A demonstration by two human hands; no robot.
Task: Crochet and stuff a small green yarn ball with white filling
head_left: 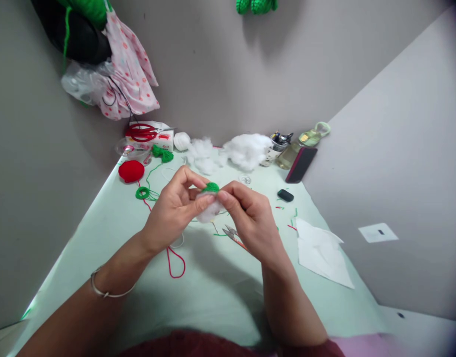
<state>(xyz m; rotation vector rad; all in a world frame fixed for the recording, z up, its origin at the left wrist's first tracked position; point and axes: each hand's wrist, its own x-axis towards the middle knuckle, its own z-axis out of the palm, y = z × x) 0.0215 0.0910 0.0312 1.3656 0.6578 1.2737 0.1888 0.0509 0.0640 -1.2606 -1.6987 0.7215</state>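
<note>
Both hands meet over the middle of the table, pinching a small green crocheted piece (212, 187) with a tuft of white stuffing (209, 213) hanging from its underside. My left hand (176, 203) grips it from the left, thumb in front and fingers behind. On the other side, my right hand (246, 213) pinches the edge between thumb and forefinger. The fingers hide part of the piece. Thread snips (234, 237) with orange handles lie on the table, partly covered by my right hand. A loop of red yarn (176, 263) rests below my left hand.
White stuffing (246, 151) is heaped along the back wall. A red yarn ball (131, 171), green yarn (142, 193) and red scissors (142, 132) are at the left. A bottle (289, 154), a leaning phone (301, 164) and white paper (320, 250) are at the right.
</note>
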